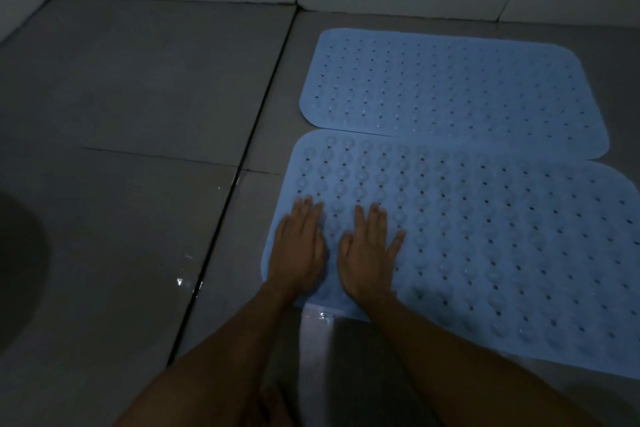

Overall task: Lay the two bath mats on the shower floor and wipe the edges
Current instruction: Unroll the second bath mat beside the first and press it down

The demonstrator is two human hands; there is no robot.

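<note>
two blue mats lie side by side on the grey floor [138, 87]. the left hand [298, 246] and right hand [367, 253] press flat and open on the near mat [485, 236], holding nothing. the far mat [450, 87] touches it.

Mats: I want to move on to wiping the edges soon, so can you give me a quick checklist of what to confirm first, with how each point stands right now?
1. Both mats down: ok. The far mat and near mat lie on the floor.
2. Near mat flat: ok where visible; its right end runs out of frame, cannot tell there.
3. Mats aligned: not ok. The near mat's far edge overlaps the far mat's near edge, and the two sit slightly skewed.
4. Hands free: ok. The left hand and right hand press flat on the near mat, holding nothing.
5. Cloth ready: cannot tell; none is in view.
6. Floor dry: not ok. Wet glints show beside the near mat.
</note>
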